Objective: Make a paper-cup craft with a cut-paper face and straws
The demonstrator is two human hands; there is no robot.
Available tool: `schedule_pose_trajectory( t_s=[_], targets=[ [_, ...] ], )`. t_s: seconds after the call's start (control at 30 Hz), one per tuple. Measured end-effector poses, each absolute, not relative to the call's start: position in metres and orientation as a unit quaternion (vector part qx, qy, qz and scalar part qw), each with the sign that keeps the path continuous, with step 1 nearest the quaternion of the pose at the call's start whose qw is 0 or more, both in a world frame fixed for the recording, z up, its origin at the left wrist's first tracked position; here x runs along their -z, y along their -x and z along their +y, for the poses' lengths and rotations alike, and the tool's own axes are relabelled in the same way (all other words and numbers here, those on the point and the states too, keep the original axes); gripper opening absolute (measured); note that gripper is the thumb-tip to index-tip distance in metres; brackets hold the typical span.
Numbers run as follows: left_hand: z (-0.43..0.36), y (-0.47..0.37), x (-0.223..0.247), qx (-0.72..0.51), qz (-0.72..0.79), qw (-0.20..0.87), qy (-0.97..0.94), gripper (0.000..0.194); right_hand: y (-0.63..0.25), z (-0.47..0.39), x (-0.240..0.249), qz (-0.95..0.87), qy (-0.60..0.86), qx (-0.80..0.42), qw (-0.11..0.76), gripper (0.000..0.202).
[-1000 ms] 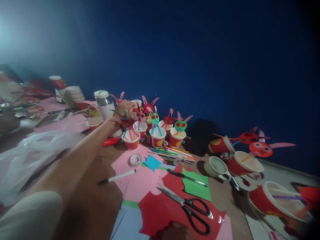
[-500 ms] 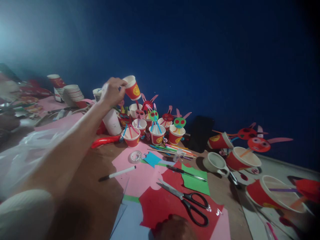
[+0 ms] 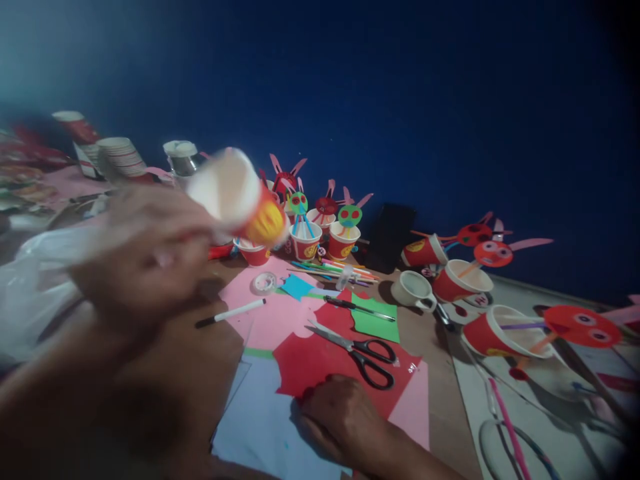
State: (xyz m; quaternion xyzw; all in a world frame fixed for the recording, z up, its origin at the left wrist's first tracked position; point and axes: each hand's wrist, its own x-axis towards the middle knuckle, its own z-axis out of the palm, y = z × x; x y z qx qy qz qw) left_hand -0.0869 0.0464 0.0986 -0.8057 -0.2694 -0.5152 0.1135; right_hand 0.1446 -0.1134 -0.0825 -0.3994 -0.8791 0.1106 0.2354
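Observation:
Smeared by motion, my left hand (image 3: 155,247) grips a red and white paper cup (image 3: 265,223) by its pale rim, with the open mouth tilted toward me. The cup is in the air, hiding part of the decorated cups at the back. My right hand (image 3: 345,413) rests as a loose fist on red paper (image 3: 310,360) and a light blue sheet (image 3: 255,420); nothing shows in its fingers. Just beyond it lie black-handled scissors (image 3: 367,353). A black pen (image 3: 357,307), green paper (image 3: 375,320), a white marker (image 3: 233,312) and a tape roll (image 3: 264,283) are farther off.
Paper cups with green bug faces (image 3: 306,245) line the back by the blue wall (image 3: 350,87). At right stand a white mug (image 3: 414,290) and cups with red faces (image 3: 463,280). A plastic bag (image 3: 40,287) and stacked cups (image 3: 121,157) are on the left.
My left hand has brought the paper cup from the back row toward me and tilted its mouth this way. My right hand has come farther into view over the red paper.

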Motion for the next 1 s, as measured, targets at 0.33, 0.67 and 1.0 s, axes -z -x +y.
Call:
schedule_pose_trajectory(
  t_s=[0.33, 0.67, 1.0],
  targets=[
    [-0.026, 0.061, 0.02, 0.345, -0.188, -0.078, 0.916, 0.048, -0.144, -0.115, 0.077, -0.882, 0.4, -0.087, 0.234, 0.023],
    [-0.036, 0.07, 0.03, 0.371, -0.233, -0.158, 0.885, 0.084, -0.145, -0.115, 0.076, -0.881, 0.408, -0.094, 0.22, 0.023],
    [-0.028, 0.053, 0.039, 0.256, -0.407, -0.414, 0.773, 0.102, -0.15, -0.114, 0.069, -0.881, 0.372, -0.13, 0.26, 0.024]
  ],
)
